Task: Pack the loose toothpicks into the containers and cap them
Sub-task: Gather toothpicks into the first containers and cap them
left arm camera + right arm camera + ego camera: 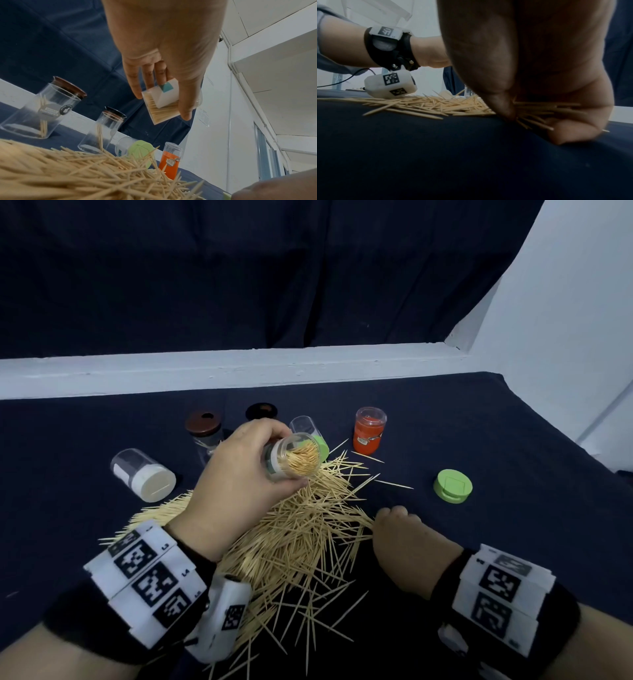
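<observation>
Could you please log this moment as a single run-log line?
left hand: holds clear plastic toothpick-filled container, uncapped | right hand: pinching loose wooden toothpicks | round green cap: on cloth

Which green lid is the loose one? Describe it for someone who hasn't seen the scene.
Start at the toothpick pile on the dark cloth. Right of it, beyond the right hand, the loose green lid lies alone; the other green lid caps a tipped clear container.
</observation>
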